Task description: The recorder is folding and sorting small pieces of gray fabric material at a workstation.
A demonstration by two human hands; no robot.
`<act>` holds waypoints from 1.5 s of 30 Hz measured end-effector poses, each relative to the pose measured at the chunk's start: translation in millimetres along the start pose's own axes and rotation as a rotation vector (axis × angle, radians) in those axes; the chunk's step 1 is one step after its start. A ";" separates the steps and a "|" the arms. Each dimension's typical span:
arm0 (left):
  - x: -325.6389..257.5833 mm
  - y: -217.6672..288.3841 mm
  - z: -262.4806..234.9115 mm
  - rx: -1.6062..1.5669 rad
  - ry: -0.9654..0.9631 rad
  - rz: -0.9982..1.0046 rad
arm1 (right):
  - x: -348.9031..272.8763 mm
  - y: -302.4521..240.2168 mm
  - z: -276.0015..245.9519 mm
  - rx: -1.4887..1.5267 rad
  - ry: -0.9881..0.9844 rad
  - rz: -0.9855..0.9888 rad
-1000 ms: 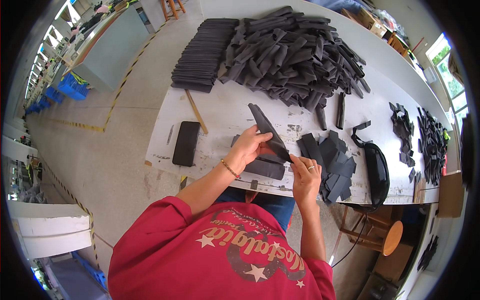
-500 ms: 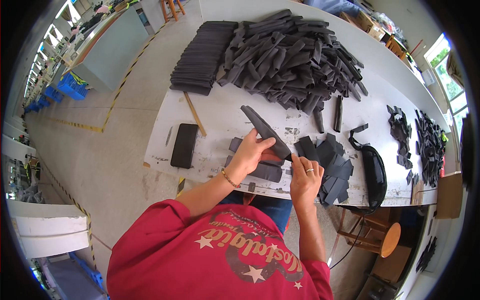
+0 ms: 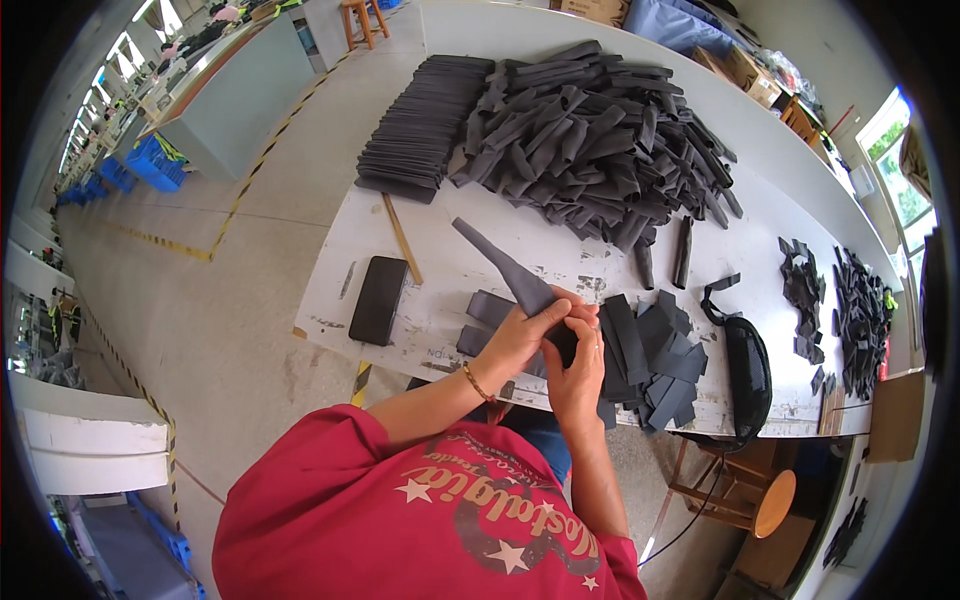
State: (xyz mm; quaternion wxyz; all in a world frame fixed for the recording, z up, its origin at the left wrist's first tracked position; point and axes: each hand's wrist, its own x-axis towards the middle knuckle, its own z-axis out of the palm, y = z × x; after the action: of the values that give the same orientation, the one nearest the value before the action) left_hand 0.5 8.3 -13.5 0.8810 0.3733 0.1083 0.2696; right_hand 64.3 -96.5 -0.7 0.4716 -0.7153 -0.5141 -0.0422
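A dark grey fabric sleeve (image 3: 508, 268) slants up and to the left above the near edge of the table. My left hand (image 3: 520, 335) is closed round its lower part, thumb on top. My right hand (image 3: 577, 375) pinches the sleeve's lower end, fingers bent against the left fingertips; the end itself is partly hidden. Just right of my hands lies a heap of flat black fabric strips (image 3: 668, 345). Some flat dark pieces (image 3: 490, 308) lie under and left of my hands. Beyond them is a big loose pile of similar sleeves (image 3: 590, 140).
Left of the pile stands a neat stack of sleeves (image 3: 425, 125). A wooden stick (image 3: 403, 238) and a black phone (image 3: 378, 300) lie nearer. To the right are a black mesh pouch (image 3: 747, 375) and more dark scraps (image 3: 803, 300). A wooden stool (image 3: 775, 503) stands below the table.
My right hand has moved left and closer to my left hand, now curled at the sleeve's lower end. The left hand has shifted down along the sleeve. The whole view has tilted slightly.
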 end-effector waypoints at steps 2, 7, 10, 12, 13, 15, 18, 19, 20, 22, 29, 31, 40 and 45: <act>1.6 15.0 -3.3 -0.061 0.053 0.016 | -9.0 -1.9 -8.3 -0.066 -0.051 0.009; 1.8 8.3 2.8 -0.136 0.011 0.056 | -4.2 4.8 -13.9 -0.027 -0.089 -0.040; -3.3 3.2 3.2 -0.169 0.027 -0.002 | 5.3 1.7 -2.5 0.015 -0.112 -0.036; -1.9 10.9 -0.1 -0.105 0.036 0.005 | 3.5 -2.9 -4.3 0.008 -0.110 -0.051; -0.5 13.8 -4.2 -0.104 0.044 0.016 | -2.9 -3.9 -9.1 0.017 -0.133 -0.007; -1.7 15.3 -2.4 -0.107 0.063 0.029 | -6.2 1.7 -12.1 0.036 -0.181 0.032; -5.7 -7.0 5.2 -0.201 0.020 0.016 | 0.3 8.8 -6.0 0.078 -0.167 -0.090; -5.6 -7.9 2.6 -0.255 -0.003 -0.003 | 2.5 9.8 -3.0 0.066 -0.165 -0.101; -6.2 -8.1 0.1 -0.252 -0.001 -0.002 | 2.3 8.1 -3.1 0.069 -0.166 -0.101; -7.4 -6.0 -4.5 -0.184 0.037 -0.056 | 2.6 1.0 -6.7 0.065 -0.194 -0.020; -7.8 28.9 6.8 -0.167 0.126 0.005 | -3.5 5.5 -21.7 0.015 -0.223 -0.053; -3.1 51.4 9.4 -0.141 0.183 0.164 | 1.0 5.4 -29.1 -0.006 -0.195 -0.185; -17.8 39.5 23.9 -0.178 0.043 0.202 | 8.9 -7.0 -35.2 0.047 -0.110 -0.285; -21.1 36.5 25.8 -0.158 0.091 0.175 | 10.5 -6.5 -32.1 0.073 -0.100 -0.290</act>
State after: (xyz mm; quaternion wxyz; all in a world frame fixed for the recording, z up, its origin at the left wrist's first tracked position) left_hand -21.4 2.2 30.4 0.8750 0.2981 0.0933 0.3699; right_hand 77.8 -112.1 26.8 0.4601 -0.6171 -0.6360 -0.0552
